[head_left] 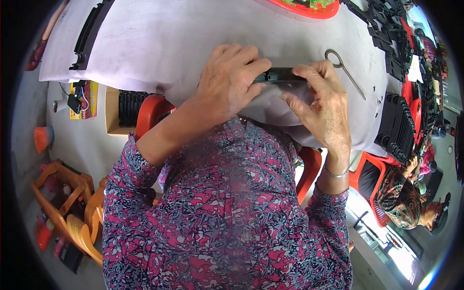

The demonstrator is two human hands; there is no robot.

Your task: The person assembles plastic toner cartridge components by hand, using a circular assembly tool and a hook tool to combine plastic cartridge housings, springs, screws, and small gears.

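A short dark plastic strip (pixel 282 74) lies crosswise over the white-covered table, in front of my body. My left hand (pixel 231 79) is closed on its left end, thumb and index finger pinching it beside a small greenish piece (pixel 262 76). My right hand (pixel 323 99) is at the other end, where the bent fingertips touch the strip. The right thumb stands apart below, leaving a gap, so this hand is open. Past the right hand lies a metal rod with a ring at one end (pixel 355 79).
At the far edge stands a red tray (pixel 314 13) of yellow-green pieces. Black plastic parts are heaped at the right (pixel 386 38), with a long black strip (pixel 91 34) at far left. Below the table's left side is a carton (pixel 112 113). A person (pixel 403 203) sits at the right.
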